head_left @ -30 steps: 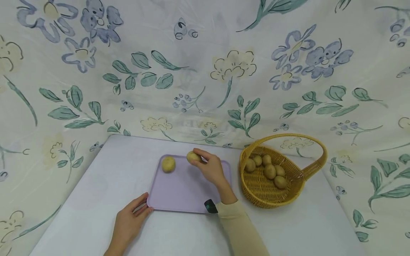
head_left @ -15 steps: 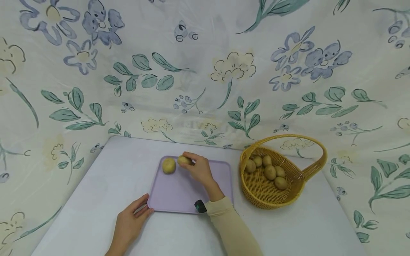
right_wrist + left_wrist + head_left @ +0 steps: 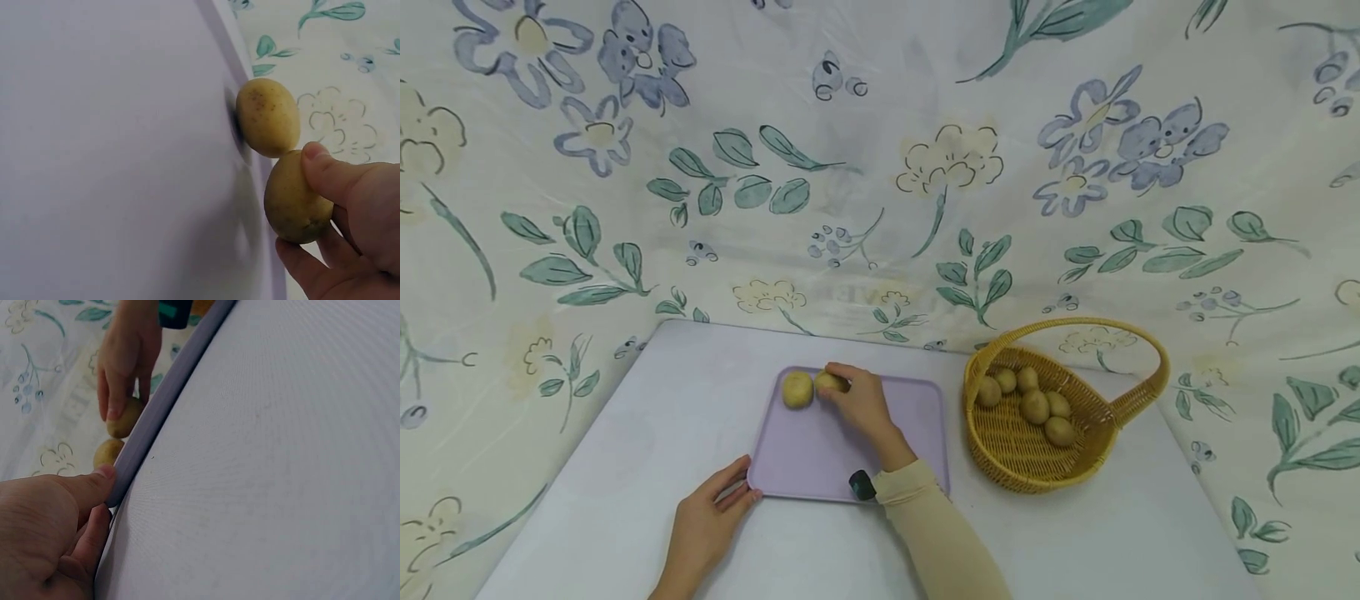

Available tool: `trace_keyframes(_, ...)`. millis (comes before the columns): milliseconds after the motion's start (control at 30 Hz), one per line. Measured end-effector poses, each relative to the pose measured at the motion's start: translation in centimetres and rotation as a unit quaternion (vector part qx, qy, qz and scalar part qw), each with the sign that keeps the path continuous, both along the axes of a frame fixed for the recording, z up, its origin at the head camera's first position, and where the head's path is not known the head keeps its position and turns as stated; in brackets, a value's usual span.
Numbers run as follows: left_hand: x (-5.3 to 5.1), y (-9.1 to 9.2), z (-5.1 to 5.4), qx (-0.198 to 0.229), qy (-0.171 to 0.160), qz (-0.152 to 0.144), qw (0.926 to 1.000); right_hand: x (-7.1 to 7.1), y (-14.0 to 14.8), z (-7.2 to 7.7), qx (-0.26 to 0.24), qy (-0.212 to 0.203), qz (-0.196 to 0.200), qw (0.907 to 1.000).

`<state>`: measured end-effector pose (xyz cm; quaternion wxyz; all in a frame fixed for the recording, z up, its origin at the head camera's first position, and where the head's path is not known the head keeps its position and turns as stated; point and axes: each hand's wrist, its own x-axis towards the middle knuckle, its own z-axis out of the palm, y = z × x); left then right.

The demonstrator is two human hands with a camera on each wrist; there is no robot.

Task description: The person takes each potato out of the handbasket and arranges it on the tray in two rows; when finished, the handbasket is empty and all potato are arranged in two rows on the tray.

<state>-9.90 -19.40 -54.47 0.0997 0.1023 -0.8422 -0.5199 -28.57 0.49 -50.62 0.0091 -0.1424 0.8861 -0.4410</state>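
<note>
Hands apart, both busy. Right hand [image 3: 865,404] pinches the held potato [image 3: 290,206] between thumb and fingers, over the tray's far part; can't tell if it touches down. Loose potato [image 3: 797,389] sits just left of that hand, close beside the held one; the grip comes from the opposite side, presumably to keep fingers clear. Left hand [image 3: 703,521] clamps the near left corner of the tray [image 3: 805,458], probably to steady it. Basket [image 3: 1015,477] with more potatoes [image 3: 1035,407] stands right of the right hand, likely for easy reach.
</note>
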Motion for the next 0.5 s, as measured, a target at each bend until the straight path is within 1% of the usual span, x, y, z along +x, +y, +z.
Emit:
trace_keyframes(167, 0.06, 0.04, 0.03, 0.006, -0.002, -0.002, 1.0000, 0.00, -0.14, -0.45, 0.015, 0.012, -0.001, 0.9998)
trace_keyframes(267, 0.08, 0.04, 0.10, 0.001, 0.000, -0.001, 1.0000, -0.03, -0.22, -0.69, 0.015, 0.016, 0.004, 0.9998)
trace_keyframes(367, 0.05, 0.04, 0.20, 0.002, -0.002, 0.001, 1.0000, -0.06, -0.26, -0.72, 0.011, 0.019, 0.008, 0.9997)
trace_keyframes(500, 0.04, 0.01, 0.39, 0.002, -0.007, 0.000, 1.0000, -0.04, -0.28, -0.58, 0.013, 0.012, 0.009, 0.9998)
